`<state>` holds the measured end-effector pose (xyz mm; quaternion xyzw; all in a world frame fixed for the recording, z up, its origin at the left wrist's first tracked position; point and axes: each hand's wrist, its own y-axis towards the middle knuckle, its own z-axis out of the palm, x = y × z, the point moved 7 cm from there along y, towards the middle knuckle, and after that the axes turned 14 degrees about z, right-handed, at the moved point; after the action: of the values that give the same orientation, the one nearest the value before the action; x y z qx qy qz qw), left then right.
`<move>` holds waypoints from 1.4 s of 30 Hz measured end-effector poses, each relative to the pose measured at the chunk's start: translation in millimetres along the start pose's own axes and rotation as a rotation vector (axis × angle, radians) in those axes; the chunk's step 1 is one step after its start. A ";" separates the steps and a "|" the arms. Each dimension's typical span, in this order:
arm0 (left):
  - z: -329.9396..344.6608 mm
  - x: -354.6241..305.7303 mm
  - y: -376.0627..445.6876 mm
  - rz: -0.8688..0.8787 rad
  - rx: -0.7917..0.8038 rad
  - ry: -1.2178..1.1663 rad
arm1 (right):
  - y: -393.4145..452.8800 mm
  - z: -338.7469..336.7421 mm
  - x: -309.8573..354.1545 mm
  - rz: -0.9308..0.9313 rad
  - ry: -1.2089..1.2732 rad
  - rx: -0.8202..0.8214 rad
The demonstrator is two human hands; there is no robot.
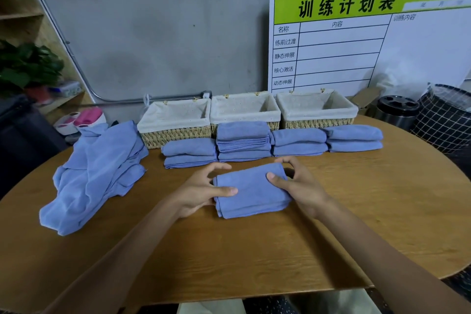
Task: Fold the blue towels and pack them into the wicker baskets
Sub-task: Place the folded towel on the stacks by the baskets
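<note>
Hands: left [201, 187], right [297, 186] pinching folded towel [251, 192] | board [356, 41]: 训练计划表

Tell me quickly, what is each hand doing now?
Left hand: holds the left end of the folded towel, thumb on top.
Right hand: holds the towel's right end, thumb on top.
</note>
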<state>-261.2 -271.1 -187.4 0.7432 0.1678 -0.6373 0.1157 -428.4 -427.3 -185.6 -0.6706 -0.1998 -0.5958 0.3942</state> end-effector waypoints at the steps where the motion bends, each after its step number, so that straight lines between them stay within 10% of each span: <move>1: -3.6 -1.9 -1.4 0.000 -0.019 0.001 | 0.7 -0.6 -3.3 0.011 0.001 -0.003; 14: -208.4 -47.8 60.7 0.162 -0.765 -0.076 | 137.4 142.2 148.4 -0.299 -0.382 -0.208; 42: -216.0 12.7 98.6 0.123 -0.559 0.594 | 182.8 198.3 88.9 -0.219 -1.518 -0.353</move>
<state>-24.2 -276.8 -169.3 0.8433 0.3158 -0.3167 0.2978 -147.7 -404.6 -149.6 -0.9234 -0.3817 -0.0332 -0.0235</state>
